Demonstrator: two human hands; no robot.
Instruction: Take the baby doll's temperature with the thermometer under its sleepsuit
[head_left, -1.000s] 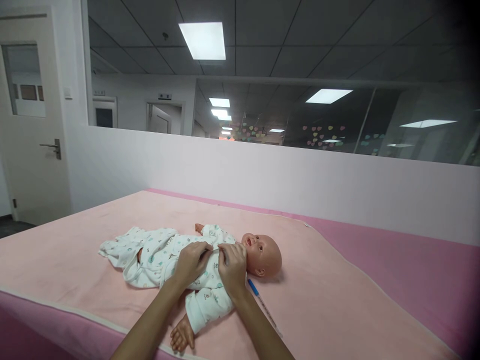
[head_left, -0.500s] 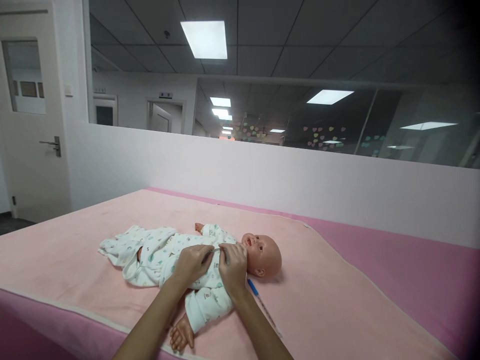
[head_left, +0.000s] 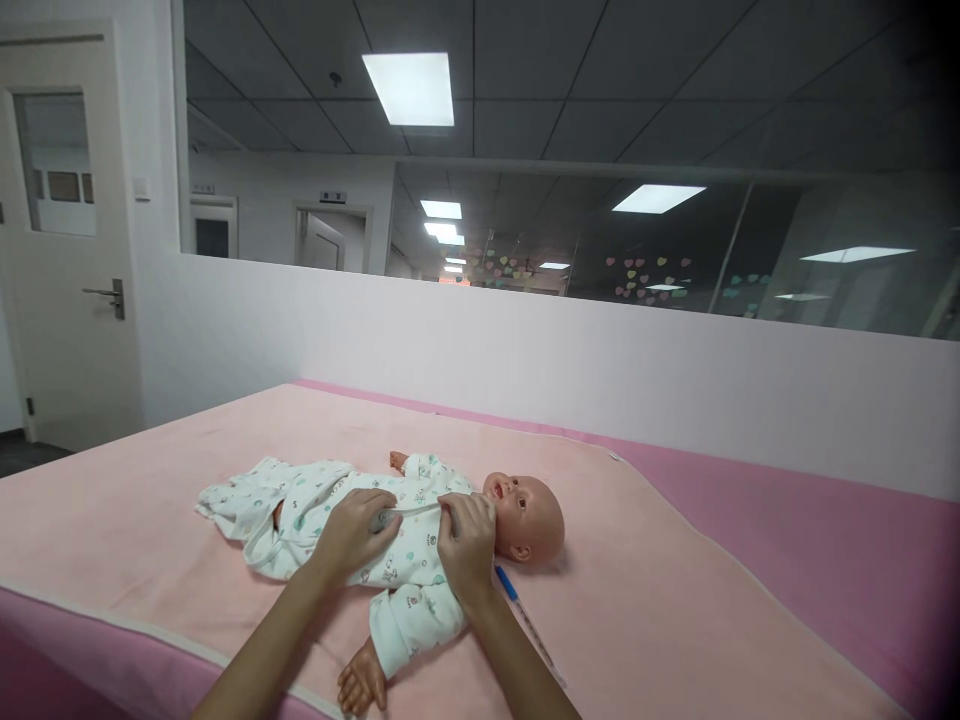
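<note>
A baby doll [head_left: 525, 515] lies on its back on a pink blanket [head_left: 660, 600], head to the right. It wears a white printed romper [head_left: 300, 500]. My left hand [head_left: 352, 535] rests on the doll's belly and pinches the romper's front edge. My right hand [head_left: 466, 545] grips the romper at the doll's chest, just below its chin. The doll's near arm [head_left: 375, 665] sticks out toward me between my forearms.
A blue-capped pen [head_left: 525, 615] lies on the blanket beside the doll's head, by my right wrist. A white partition wall [head_left: 600, 370] stands behind the bed. A white door [head_left: 67, 250] is at the far left. The blanket's near edge [head_left: 112, 625] runs along the lower left.
My left hand has slid left along the romper from the chest to the belly. My right hand has stayed at the chest.
</note>
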